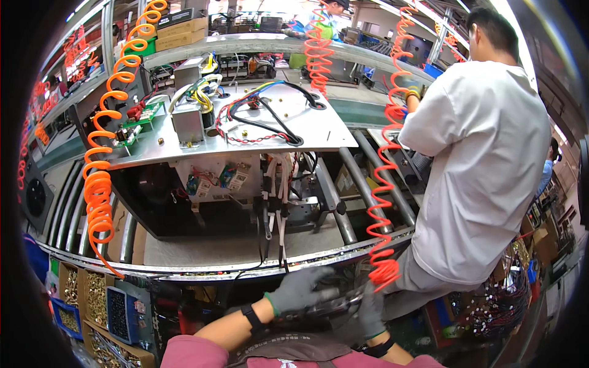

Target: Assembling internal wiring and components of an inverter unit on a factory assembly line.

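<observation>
My left hand (297,292), in a grey glove with a dark band at the wrist, is blurred by motion in front of the conveyor's near rail. Beside it, close to my body, is a dark elongated tool (334,303); whether the left fingers touch it is unclear. My right hand (370,311), also gloved in grey, is closed around the tool's right end, under an orange coiled air hose (384,275). Beyond my hands stands a black open cabinet (165,211), with boards and hanging cables inside. A metal panel (294,126) carrying wires and green circuit boards (147,116) lies across its top.
Bins of brass-coloured screws (96,297) and a blue bin of black screws (118,316) stand at lower left. Another coiled hose (98,199) hangs on the left. A co-worker in a white shirt (478,172) stands close on my right, beside the conveyor rollers (362,178).
</observation>
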Demonstrator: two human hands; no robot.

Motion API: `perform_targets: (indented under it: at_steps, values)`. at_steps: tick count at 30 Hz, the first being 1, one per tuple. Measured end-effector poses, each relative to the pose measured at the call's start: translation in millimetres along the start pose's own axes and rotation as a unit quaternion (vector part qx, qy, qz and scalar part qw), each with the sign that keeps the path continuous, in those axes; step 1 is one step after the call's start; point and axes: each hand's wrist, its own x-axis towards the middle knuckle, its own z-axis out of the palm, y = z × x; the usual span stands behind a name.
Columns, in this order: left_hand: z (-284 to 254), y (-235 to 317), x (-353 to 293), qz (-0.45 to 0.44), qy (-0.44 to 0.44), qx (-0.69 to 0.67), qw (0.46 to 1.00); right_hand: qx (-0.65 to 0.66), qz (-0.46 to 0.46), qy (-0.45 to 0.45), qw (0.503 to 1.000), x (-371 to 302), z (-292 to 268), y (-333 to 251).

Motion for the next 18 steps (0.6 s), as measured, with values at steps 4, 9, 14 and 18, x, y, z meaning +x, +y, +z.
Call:
perform_targets:
  at_steps: [4, 9, 14, 18]
  values:
    - [26.4, 5.7, -33.3, -0.068, -0.061, -0.176, 0.980, 0.055, -0.094, 0.019, 0.994, -1.5, -7.9, -82.7]
    - [8.2, 27.8, -25.9, -0.031, 0.033, -0.298, 0.953, 0.071, -0.241, -0.047, 0.967, -9.9, 11.0, -132.3]
    - [-14.3, 47.3, -28.0, -0.027, -0.132, -0.569, 0.811, 0.122, -0.319, -0.135, 0.930, -8.4, 33.7, -129.7]
    - [-13.6, 45.4, -18.9, -0.022, -0.249, -0.619, 0.744, 0.267, -0.207, -0.296, 0.894, -10.8, 49.4, -115.2]
